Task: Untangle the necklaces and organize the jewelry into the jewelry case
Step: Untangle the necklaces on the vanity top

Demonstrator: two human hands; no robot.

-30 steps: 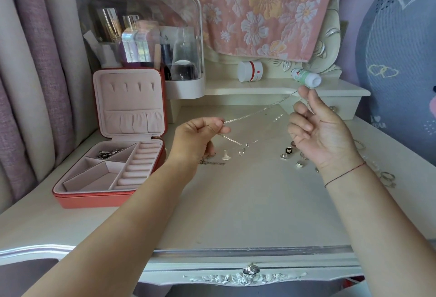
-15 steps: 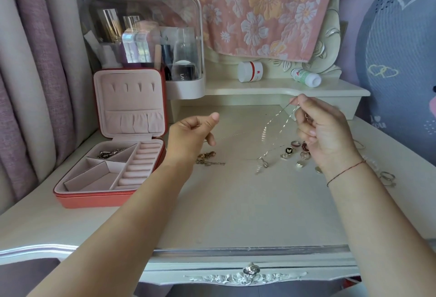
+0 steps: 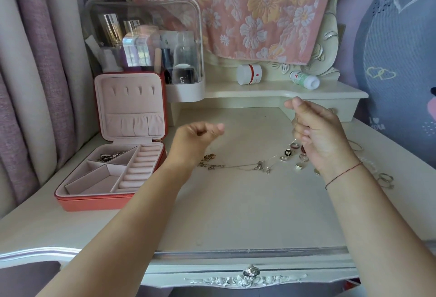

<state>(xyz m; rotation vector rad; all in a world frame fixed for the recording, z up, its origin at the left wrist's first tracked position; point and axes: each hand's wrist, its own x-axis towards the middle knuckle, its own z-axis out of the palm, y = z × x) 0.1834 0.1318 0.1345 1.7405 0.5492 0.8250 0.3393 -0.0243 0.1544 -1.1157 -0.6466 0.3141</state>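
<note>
A thin silver necklace (image 3: 259, 167) lies slack on the white dressing table (image 3: 236, 214), its pendant on the surface. One strand rises right toward my right hand (image 3: 317, 136). That hand hovers over the loose rings and pinches the chain between thumb and curled fingers. My left hand (image 3: 197, 138) hangs in the air left of it, blurred, fingers curled, with nothing seen in it. A gold chain clump (image 3: 208, 162) lies just below that hand. The red jewelry case (image 3: 113, 198) stands open at the left, with a few silver pieces (image 3: 111, 156) in its back compartment.
Several rings and small pendants (image 3: 291, 155) are scattered under and beside my right hand, and more rings (image 3: 385, 180) lie at the far right. A clear cosmetics box (image 3: 146, 44) stands behind the case. A white jar (image 3: 249, 74) and a toppled bottle (image 3: 305, 80) sit on the back shelf.
My left hand let go of the silver necklace and drew back. The stretched chain dropped onto the table. My right hand came down and closed its fingers on the chain.
</note>
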